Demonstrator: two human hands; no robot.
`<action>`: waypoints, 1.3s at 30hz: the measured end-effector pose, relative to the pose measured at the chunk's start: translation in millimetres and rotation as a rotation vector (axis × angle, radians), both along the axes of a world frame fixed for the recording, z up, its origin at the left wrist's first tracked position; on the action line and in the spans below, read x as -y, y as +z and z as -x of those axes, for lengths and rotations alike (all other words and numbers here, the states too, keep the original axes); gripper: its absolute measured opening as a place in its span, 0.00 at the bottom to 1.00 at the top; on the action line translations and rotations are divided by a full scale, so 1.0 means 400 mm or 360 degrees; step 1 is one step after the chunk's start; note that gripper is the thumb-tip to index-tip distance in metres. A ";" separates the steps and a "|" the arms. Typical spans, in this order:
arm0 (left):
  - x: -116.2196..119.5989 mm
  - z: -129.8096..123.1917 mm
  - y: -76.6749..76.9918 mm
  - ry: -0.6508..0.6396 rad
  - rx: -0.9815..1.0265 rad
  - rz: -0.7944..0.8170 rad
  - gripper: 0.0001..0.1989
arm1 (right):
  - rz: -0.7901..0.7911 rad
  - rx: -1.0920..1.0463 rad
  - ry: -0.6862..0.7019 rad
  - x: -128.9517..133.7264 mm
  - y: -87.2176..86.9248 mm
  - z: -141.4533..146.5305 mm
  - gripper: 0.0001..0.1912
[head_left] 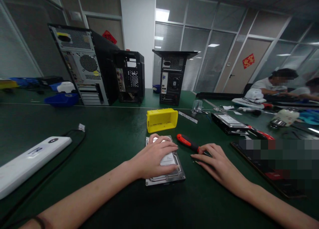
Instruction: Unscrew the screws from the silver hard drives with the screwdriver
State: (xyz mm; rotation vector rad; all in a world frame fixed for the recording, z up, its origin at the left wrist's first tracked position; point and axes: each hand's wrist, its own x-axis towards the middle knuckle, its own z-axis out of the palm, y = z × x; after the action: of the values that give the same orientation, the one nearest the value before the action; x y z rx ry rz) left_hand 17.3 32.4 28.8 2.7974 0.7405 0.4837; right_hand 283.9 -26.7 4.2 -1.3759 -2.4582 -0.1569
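My left hand [159, 156] lies palm down across a silver hard drive [165, 179], which rests flat on the green table. Its fingers are spread over the drive's white label, covering much of the top. To the right, my right hand [214, 159] is low over the table, fingers bent around the shaft end of a red-and-black screwdriver [187, 142]. The handle points away to the left, and part of the shaft is hidden by the fingers. Just beyond the drive stands a yellow plastic bin [161, 121] on its side, its opening towards me.
Computer cases [87, 62] stand along the back. A white power strip-like bar [35, 162] with a black cable lies left. Another drive [230, 121], red-handled pliers [261, 133] and a dark flat panel [269, 169] are on the right. Two people sit at the far right.
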 end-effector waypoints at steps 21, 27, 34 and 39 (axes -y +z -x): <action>0.004 0.001 0.001 0.0007 -0.0003 -0.0055 0.23 | -0.0368 0.0180 0.0286 0.018 0.005 0.019 0.14; 0.003 -0.001 -0.001 0.0024 -0.0025 -0.0088 0.25 | 0.0149 -0.0354 0.0102 -0.023 0.010 0.069 0.13; 0.000 -0.001 -0.008 0.0143 -0.0042 -0.0102 0.35 | 0.0234 -0.0689 0.0117 -0.090 0.018 0.143 0.12; 0.001 0.001 -0.009 0.0136 -0.0052 -0.0115 0.31 | 0.0139 -0.0566 0.0137 -0.085 0.001 0.135 0.14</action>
State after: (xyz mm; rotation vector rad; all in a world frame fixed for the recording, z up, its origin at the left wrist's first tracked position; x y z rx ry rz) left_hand 17.0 31.8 25.1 2.8562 0.8689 0.4897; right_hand 229.9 7.2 4.6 -1.2080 -2.2403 0.2008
